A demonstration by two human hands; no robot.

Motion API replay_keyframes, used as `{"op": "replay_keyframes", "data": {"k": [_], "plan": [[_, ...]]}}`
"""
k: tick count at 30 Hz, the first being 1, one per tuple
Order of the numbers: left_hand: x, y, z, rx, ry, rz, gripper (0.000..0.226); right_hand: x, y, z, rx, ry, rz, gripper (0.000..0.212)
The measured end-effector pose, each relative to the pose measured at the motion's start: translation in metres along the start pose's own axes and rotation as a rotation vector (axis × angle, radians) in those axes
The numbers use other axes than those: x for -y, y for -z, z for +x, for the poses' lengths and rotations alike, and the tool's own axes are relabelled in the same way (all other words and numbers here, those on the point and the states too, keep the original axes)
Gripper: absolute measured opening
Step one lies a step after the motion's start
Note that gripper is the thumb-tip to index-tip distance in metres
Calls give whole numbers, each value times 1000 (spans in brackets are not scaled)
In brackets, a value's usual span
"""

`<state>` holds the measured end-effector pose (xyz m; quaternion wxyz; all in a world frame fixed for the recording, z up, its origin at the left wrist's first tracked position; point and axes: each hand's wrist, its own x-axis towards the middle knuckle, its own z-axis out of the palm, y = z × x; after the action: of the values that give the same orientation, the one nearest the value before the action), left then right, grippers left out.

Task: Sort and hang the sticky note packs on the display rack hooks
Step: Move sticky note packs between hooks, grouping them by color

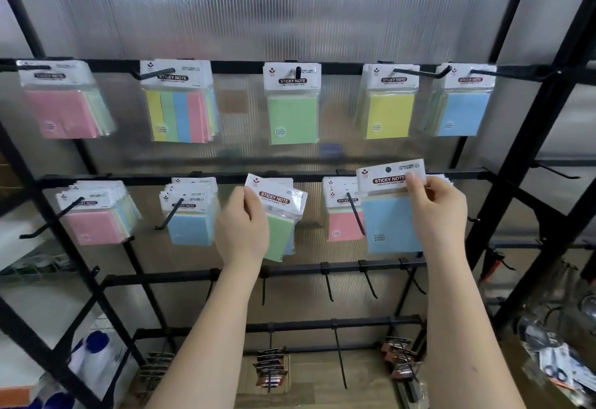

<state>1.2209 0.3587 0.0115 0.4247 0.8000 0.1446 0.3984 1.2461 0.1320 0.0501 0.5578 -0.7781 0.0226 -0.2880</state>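
At the display rack (pixel 419 174), I hold a sticky note pack in each hand. My right hand (pixel 440 212) pinches the white header card of a blue pack (pixel 388 218), thumb and fingers closed on its top right corner, and lifts it in front of the middle rail, just beside the hook (pixel 356 215) that carries the pink packs (pixel 343 218). My left hand (pixel 242 231) grips a small bundle fronted by a green pack (pixel 279 215), fingers curled round its left edge, tilted and held off any hook.

To hang the blue pack well, I judge I should level the header, bring its punched hole (pixel 388 169) square to a hook tip and slide it straight back rather than pushing at an angle. By colour, the fitting hook looks to be the one with blue packs (pixel 188 215), left of my left hand, not the pink one beside me.

The hooks jut out toward me and their tips could snag the film wrap. Open room lies below: the lower rail hooks (pixel 369 283) hang bare, and the far right end of the middle rail looks free.
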Motion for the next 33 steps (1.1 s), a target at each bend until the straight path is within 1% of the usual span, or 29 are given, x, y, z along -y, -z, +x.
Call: {"op": "replay_keyframes", "data": {"k": [3,6,9,11,15,17,21,24,28,33], "plan": [[-6,2,18,163,-109,-14,40,0,1,2,-103,15,41,33],[-15,3,33,307,-195,26,40,-3,3,0,-263,48,42,30],[-20,-2,41,357,-247,33,38,-2,7,-4,-401,53,68,22],[-23,-7,44,380,-275,45,38,0,11,-7,-463,55,100,18],[-30,-23,43,426,-292,3,38,-1,19,-8,-504,65,136,20],[-36,-32,40,434,-310,-25,38,-4,26,-5,-512,69,179,22],[-53,-48,32,443,-319,-59,38,-7,45,7,-508,63,241,18],[-64,-63,27,395,-325,-79,38,-13,62,23,-532,77,286,21],[-82,-91,11,308,-256,-113,39,-24,88,49,-524,118,295,17],[-106,-121,-19,205,-133,-74,39,-29,125,87,-406,216,310,15]]}}
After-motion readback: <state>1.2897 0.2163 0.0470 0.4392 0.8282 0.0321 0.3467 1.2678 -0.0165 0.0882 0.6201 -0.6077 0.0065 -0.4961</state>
